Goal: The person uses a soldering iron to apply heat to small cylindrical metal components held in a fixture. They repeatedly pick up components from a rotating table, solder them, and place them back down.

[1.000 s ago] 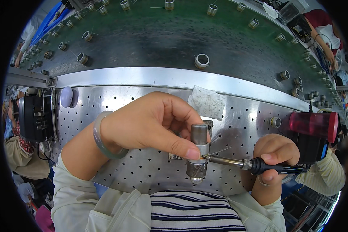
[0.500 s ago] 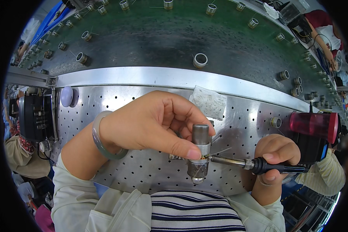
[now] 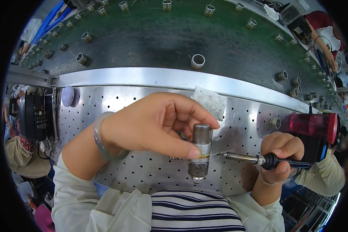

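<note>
Head view, and we're looking straight down at our left hand (image 3: 154, 123), fingers and thumb pinched tight round a small metal cylinder (image 3: 200, 152), held just above the perforated steel bench (image 3: 143, 174) in front of our striped shirt (image 3: 195, 212). The cylinder stands upright, long axis running top to bottom in the picture, rounded tip pointing down toward us and the flat grey cap up. A thin gold band sits at its waist, right under our thumb.

Our right hand (image 3: 278, 154) is closed round the black grip of a soldering iron (image 3: 255, 159), which lies nearly level, tip pointing left and meeting the cylinder at that band, with a fine wire there too.

We'd judge this part rigid and light for its size, smooth metal, so a bit slippery; a pinch on the upper half, clear of the band, looks right, since the joint may be hot and the wire delicate.

Behind, a white cloth pad (image 3: 209, 101), a red-capped container (image 3: 312, 125), and metal rings on the green belt (image 3: 143, 34).
</note>
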`<state>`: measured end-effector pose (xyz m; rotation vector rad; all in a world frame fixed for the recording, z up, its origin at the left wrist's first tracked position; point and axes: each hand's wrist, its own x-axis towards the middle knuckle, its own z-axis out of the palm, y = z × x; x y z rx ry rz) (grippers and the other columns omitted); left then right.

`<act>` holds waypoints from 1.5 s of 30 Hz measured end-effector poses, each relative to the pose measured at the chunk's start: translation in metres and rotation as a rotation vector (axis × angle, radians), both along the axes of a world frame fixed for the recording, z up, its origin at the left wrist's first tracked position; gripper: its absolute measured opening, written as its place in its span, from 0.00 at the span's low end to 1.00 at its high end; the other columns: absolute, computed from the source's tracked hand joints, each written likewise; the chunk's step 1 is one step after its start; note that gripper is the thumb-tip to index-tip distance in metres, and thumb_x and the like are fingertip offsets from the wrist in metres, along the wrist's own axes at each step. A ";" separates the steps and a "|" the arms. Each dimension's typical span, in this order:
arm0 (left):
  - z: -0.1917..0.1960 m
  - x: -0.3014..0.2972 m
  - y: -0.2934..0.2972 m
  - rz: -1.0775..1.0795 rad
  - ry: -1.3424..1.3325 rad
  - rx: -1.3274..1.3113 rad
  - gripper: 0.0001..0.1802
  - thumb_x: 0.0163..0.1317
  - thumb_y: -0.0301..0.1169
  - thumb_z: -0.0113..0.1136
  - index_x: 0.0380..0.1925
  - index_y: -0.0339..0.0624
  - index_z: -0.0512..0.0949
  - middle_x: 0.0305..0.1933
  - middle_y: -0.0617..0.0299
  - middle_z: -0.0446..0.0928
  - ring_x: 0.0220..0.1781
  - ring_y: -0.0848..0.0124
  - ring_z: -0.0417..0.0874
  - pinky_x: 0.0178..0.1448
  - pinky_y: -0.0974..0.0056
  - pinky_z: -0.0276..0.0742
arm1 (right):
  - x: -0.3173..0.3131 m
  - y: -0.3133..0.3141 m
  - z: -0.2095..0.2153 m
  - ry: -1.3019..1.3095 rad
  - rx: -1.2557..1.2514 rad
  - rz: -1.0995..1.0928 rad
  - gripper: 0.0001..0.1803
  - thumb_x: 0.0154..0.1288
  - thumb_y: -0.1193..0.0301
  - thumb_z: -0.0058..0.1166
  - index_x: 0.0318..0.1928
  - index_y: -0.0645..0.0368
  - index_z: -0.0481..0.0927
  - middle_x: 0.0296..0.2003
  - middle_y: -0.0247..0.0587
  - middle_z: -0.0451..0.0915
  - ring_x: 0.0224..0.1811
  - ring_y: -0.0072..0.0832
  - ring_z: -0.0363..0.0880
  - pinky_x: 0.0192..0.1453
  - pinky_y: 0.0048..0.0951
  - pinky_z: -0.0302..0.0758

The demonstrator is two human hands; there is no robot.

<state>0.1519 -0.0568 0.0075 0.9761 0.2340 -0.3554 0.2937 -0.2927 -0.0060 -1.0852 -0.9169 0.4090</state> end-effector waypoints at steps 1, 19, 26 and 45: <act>-0.003 0.000 0.001 0.009 -0.003 -0.034 0.30 0.47 0.15 0.67 0.54 0.26 0.71 0.46 0.55 0.78 0.46 0.75 0.79 0.44 0.76 0.80 | -0.002 0.003 0.000 -0.038 -0.009 -0.047 0.17 0.60 0.61 0.61 0.31 0.60 0.69 0.18 0.33 0.67 0.13 0.18 0.62 0.16 0.18 0.56; -0.014 0.011 0.182 0.538 0.009 1.902 0.23 0.43 0.30 0.71 0.42 0.36 0.78 0.39 0.53 0.75 0.39 0.62 0.78 0.45 0.62 0.74 | 0.004 -0.005 0.020 0.290 0.017 -0.100 0.15 0.54 0.70 0.65 0.30 0.66 0.73 0.22 0.46 0.77 0.16 0.24 0.74 0.20 0.18 0.70; 0.031 0.059 0.099 0.499 -0.417 1.788 0.21 0.48 0.29 0.68 0.44 0.39 0.77 0.42 0.59 0.75 0.43 0.67 0.75 0.41 0.67 0.72 | 0.011 -0.016 0.031 0.174 0.039 -0.232 0.12 0.54 0.72 0.65 0.31 0.68 0.75 0.23 0.45 0.77 0.18 0.25 0.75 0.23 0.21 0.72; 0.004 0.219 -0.041 -0.306 -0.612 1.328 0.15 0.47 0.32 0.72 0.34 0.38 0.81 0.28 0.59 0.78 0.31 0.70 0.78 0.36 0.68 0.73 | 0.021 -0.052 0.041 -0.064 0.113 -0.363 0.11 0.58 0.79 0.59 0.40 0.66 0.73 0.27 0.43 0.77 0.24 0.26 0.76 0.29 0.24 0.71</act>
